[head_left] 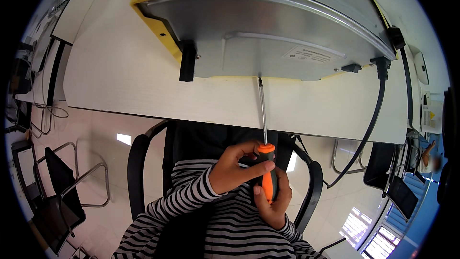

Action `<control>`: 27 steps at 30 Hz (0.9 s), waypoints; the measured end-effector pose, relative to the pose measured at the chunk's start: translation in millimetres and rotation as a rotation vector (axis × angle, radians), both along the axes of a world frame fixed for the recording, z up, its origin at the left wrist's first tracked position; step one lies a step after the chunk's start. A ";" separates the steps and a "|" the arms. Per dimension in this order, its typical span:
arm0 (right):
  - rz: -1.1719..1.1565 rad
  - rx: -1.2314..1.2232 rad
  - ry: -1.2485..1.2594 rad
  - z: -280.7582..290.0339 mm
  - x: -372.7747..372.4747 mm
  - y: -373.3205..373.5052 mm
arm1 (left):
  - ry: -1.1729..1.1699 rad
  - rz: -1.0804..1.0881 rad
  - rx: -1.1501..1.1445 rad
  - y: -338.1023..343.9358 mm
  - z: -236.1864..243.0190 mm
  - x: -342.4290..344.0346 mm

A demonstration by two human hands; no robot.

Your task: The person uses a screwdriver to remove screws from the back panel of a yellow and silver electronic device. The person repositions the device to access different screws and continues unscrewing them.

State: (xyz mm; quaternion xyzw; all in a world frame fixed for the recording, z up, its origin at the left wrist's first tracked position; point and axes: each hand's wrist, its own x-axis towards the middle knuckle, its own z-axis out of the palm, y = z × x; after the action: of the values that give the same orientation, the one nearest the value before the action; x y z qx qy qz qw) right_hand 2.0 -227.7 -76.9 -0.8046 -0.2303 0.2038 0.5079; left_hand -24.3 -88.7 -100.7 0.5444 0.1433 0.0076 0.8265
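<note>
My left hand (235, 170) grips the upper part of an orange-and-black screwdriver (267, 175), its thumb across the handle. Lower down, the fingers of my right hand (277, 201) are wrapped round the same handle. The long steel shaft points away from me, with its tip at the near lower edge of a silver metal machine (268, 14) that has yellow edging. On that face are a pale label (311, 53), a small black switch (351, 68), a black block (187, 64) and a plugged-in power cable (381, 86).
The machine stands on a white desk (120, 81). I sit in a black armchair (139, 172). Other chairs (62, 187) stand at left and right, with a tangle of cables at far left. A person (424, 158) is at the far right.
</note>
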 end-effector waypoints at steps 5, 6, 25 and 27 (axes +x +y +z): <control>0.089 -0.119 -0.357 -0.3 4.7 1.4 | -0.023 0.033 -0.006 -3.6 -3.9 1.9; 0.110 -0.156 -0.419 -0.4 5.3 0.5 | -0.034 0.018 -0.029 -2.1 -5.7 1.9; -0.001 0.105 0.092 -1.5 0.0 -3.7 | -0.036 0.021 -0.114 3.8 -7.5 -4.6; 0.037 -0.017 -0.222 -2.1 3.4 -1.3 | -0.043 0.025 -0.026 2.5 -8.2 -4.6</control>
State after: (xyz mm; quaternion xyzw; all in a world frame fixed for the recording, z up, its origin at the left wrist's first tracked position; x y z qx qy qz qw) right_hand 5.4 -229.0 -79.0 -0.8222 -0.2984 0.1249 0.4684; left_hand -28.9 -86.2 -109.0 0.5315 0.1324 0.0276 0.8362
